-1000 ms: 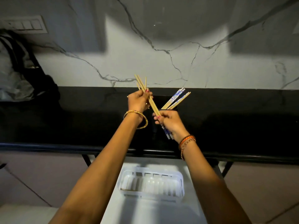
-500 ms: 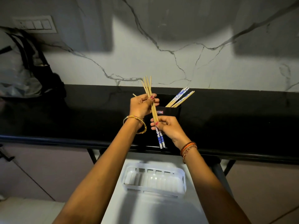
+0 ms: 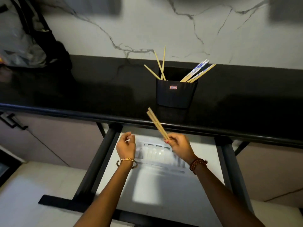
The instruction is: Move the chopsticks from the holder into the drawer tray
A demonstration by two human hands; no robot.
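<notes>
My right hand (image 3: 179, 145) grips a pair of pale wooden chopsticks (image 3: 155, 122) that slant up and to the left, over the open drawer. My left hand (image 3: 126, 145) hovers beside it with curled fingers; a small pale sliver shows at its fingertips and I cannot tell what it is. The white slotted tray (image 3: 155, 154) lies blurred in the drawer, just below both hands. On the counter behind stands the black holder (image 3: 176, 95). It holds three plain chopsticks (image 3: 161, 68) on its left and several blue-patterned ones (image 3: 199, 71) leaning right.
The black countertop edge (image 3: 82, 114) runs across above the drawer. Black drawer rails (image 3: 98, 163) flank the white drawer floor (image 3: 164, 202). A dark bag (image 3: 32, 40) sits at the far left of the counter against the marble wall.
Both hands have come down from the holder to over the drawer. My right hand carries a pair of chopsticks; the plain ones my left hand held stay in the holder. The view tilted down.
</notes>
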